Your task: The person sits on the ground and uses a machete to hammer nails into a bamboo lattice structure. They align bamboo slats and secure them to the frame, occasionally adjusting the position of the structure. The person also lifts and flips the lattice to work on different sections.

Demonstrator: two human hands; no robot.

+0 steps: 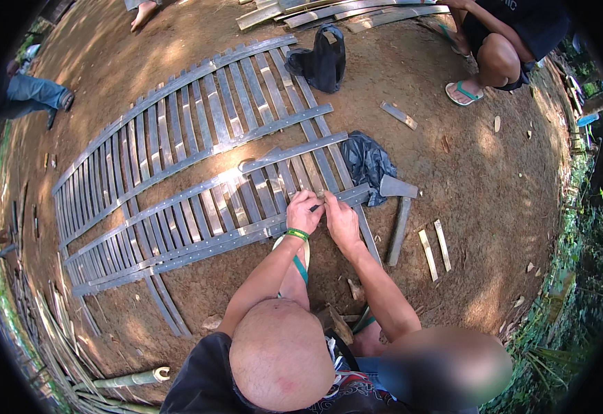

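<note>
Both my hands meet over the right end of a long frame of dark bamboo slats (pixel 208 243), which lies on the ground. My left hand (pixel 305 212), below a green and yellow wristband (pixel 297 234), is closed with its fingers pinched together. Close beside it, my right hand (pixel 341 219) is closed too, its fingertips near the left one's. Something small and pale shows between the fingertips, too small to name. A hatchet (pixel 399 224) lies just right of my hands, its head near a crumpled black plastic bag (pixel 370 164).
A second slatted bamboo frame (pixel 191 124) lies beyond. Another black bag (pixel 325 58) rests at its far right corner. Two pale strips (pixel 428 255) lie right of the hatchet. A person in sandals (pixel 498 65) squats at far right; a jeans leg (pixel 36 93) shows left. Bamboo poles (pixel 132 379) lie lower left.
</note>
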